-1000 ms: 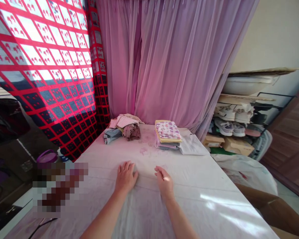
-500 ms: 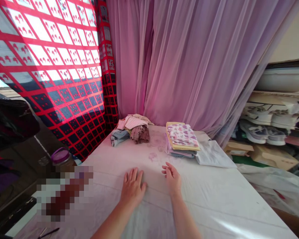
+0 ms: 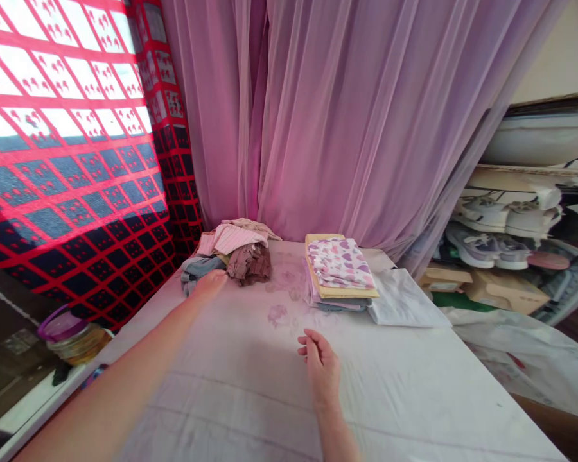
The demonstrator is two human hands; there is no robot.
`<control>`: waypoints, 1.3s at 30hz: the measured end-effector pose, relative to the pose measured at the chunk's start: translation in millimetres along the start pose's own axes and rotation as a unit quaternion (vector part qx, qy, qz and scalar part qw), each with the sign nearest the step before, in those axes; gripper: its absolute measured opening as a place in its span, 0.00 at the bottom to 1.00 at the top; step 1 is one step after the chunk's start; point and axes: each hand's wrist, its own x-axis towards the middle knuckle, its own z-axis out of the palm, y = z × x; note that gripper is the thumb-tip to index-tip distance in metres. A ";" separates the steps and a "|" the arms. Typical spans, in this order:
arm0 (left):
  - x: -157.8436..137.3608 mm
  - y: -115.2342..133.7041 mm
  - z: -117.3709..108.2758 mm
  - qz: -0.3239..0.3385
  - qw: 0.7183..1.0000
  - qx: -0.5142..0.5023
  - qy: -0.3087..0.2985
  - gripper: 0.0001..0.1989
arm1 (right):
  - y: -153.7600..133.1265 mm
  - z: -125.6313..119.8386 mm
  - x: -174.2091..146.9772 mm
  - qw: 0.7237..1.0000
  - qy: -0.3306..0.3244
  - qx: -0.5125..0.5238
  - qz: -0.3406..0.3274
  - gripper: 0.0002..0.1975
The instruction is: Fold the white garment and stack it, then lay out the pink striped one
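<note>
My left hand (image 3: pixel 210 281) reaches far forward to the loose clothes pile, against the grey-blue garment (image 3: pixel 195 267). Its fingers are smeared and partly hidden, so I cannot tell whether it grips any cloth. Beside it in that pile lie a ruffled brown garment (image 3: pixel 250 262) and a pink striped one (image 3: pixel 238 237). My right hand (image 3: pixel 324 362) hovers over or rests on the pale sheet (image 3: pixel 250 359), holding nothing, its fingers loosely bent and apart. Beyond it sits a folded stack: a white cloth with purple hearts (image 3: pixel 340 262) on top of a yellow one (image 3: pixel 351 293).
A flat white plastic bag (image 3: pixel 407 298) lies right of the folded stack. Purple curtains (image 3: pixel 318 128) hang behind the bed. On the right are shelves with shoes (image 3: pixel 491 247) and cardboard boxes (image 3: pixel 505 289). A purple-lidded jar (image 3: pixel 72 333) stands at the left edge.
My left hand has left its flat spot on the sheet and gone forward and left to the loose pile. My right hand has barely changed. The view has turned slightly.
</note>
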 end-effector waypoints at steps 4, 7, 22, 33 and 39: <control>38.2 10.6 -3.9 -0.044 0.991 -0.118 0.035 0.16 | 9.1 -3.4 1.8 0.999 -0.031 -0.014 0.000 0.20; 58.1 17.6 -0.3 -0.069 0.978 -0.187 0.054 0.18 | 11.6 -5.1 1.4 0.999 -0.036 -0.018 -0.003 0.20; 99.8 33.0 24.6 -0.145 0.919 -0.362 0.059 0.03 | -0.5 2.0 -6.2 0.997 -0.028 -0.063 -0.027 0.20; 64.2 22.9 30.4 -0.009 0.968 -0.247 0.037 0.08 | 0.8 1.9 -6.2 0.997 -0.037 -0.055 -0.032 0.18; 15.2 16.5 13.4 0.039 0.982 -0.183 -0.022 0.06 | 3.1 1.1 -3.8 0.997 -0.045 -0.065 -0.025 0.20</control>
